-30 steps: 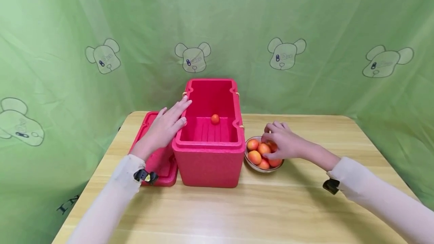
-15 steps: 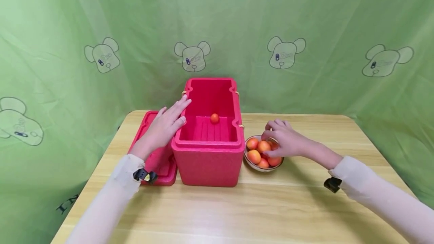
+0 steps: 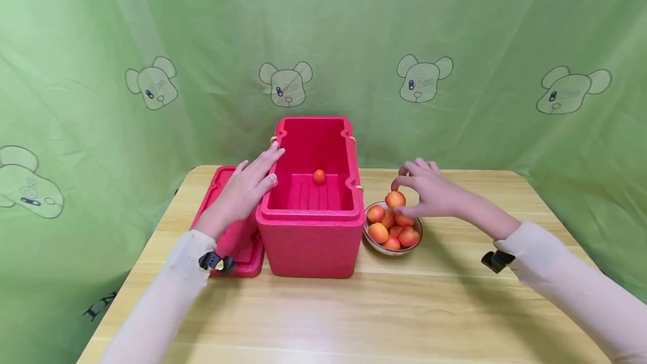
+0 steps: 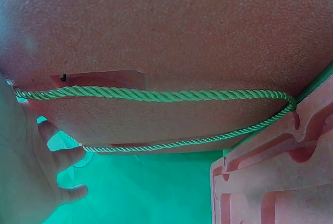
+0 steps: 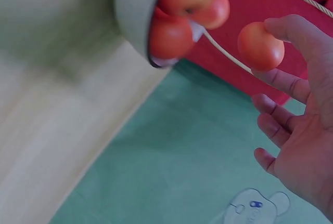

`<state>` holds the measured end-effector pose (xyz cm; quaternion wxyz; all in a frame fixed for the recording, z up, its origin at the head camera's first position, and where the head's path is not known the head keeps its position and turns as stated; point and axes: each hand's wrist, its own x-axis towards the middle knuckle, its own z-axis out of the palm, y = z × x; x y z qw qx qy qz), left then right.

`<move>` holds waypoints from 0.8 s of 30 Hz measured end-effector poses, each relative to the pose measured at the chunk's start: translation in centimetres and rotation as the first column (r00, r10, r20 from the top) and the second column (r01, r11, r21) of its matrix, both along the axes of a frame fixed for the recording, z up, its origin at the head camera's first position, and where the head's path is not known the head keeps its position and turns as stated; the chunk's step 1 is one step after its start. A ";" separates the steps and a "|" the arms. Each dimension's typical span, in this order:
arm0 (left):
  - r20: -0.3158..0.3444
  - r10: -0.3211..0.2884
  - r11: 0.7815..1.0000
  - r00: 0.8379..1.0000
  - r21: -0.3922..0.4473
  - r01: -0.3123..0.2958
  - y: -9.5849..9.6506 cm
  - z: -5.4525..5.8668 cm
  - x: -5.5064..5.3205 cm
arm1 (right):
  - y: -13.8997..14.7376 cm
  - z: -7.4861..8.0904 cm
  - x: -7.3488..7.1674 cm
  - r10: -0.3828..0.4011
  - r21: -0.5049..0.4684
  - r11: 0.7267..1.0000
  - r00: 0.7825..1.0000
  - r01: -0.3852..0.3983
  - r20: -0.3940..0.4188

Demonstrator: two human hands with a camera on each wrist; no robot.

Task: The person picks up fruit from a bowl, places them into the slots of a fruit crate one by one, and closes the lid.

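Observation:
My right hand (image 3: 436, 189) pinches an orange-red tomato (image 3: 395, 199) between thumb and index finger, just above the bowl. In the right wrist view the held tomato (image 5: 260, 46) shows clear of the others, with the remaining fingers of the hand (image 5: 307, 125) spread away from it. The pale bowl (image 3: 373, 245) holds several more tomatoes (image 3: 378, 233). Left of it stands a red foam box (image 3: 310, 249) with its top uncovered and one tomato (image 3: 319, 176) on its floor. My left hand (image 3: 242, 192) rests with straight fingers on the box's left rim.
A red lid (image 3: 242, 246) lies on the wooden table (image 3: 404, 313) left of the box, under my left forearm. A twisted rope (image 4: 156, 96) runs along the box's side. Behind the table hangs a green curtain (image 3: 354, 27) with bear heads.
My right hand has risen out of the bowl with a tomato pinched in its fingertips. The left hand has kept its place on the box rim.

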<state>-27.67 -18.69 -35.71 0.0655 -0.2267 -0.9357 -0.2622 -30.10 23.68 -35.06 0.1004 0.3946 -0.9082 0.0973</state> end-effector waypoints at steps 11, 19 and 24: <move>0.007 0.001 1.000 1.000 0.019 -0.002 0.1 0.0 0.2 | -1.0 6.0 -0.7 -0.036 0.059 0.998 0.998 0.039 -0.052; 0.007 -0.001 0.999 1.000 0.032 0.001 0.1 -0.3 0.1 | -3.3 10.5 -1.6 -0.060 0.077 0.995 0.996 0.065 -0.066; -0.007 -0.006 1.000 1.000 0.025 0.006 0.1 -0.3 0.0 | -5.3 13.2 -2.1 -0.052 0.075 0.995 0.994 0.059 -0.095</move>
